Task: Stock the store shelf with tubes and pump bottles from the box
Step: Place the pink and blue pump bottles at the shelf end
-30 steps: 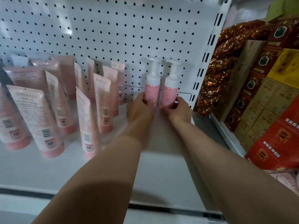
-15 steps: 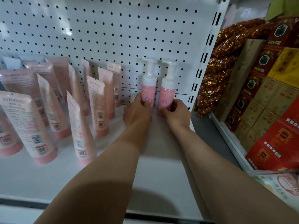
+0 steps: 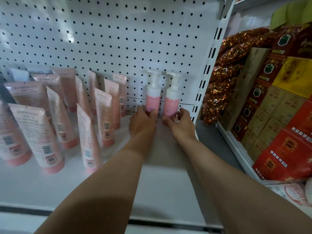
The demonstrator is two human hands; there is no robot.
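Observation:
Two pink pump bottles with white pump heads stand upright side by side at the back of the white shelf (image 3: 165,179), against the pegboard. My left hand (image 3: 142,123) grips the base of the left pump bottle (image 3: 153,98), thumb on its front. My right hand (image 3: 181,124) curls round the base of the right pump bottle (image 3: 170,103). Several pink tubes (image 3: 103,115) stand on their caps in rows on the left half of the shelf. The box is not in view.
A white upright post (image 3: 208,65) ends the shelf on the right. Beyond it, a neighbouring shelf holds stacked red and yellow cartons (image 3: 276,102) and shiny foil bags (image 3: 224,78). A printed package (image 3: 295,195) lies at the lower right.
Both hands stay on the two pump bottles, which have slid a little back towards the pegboard. The view has shifted slightly to the right.

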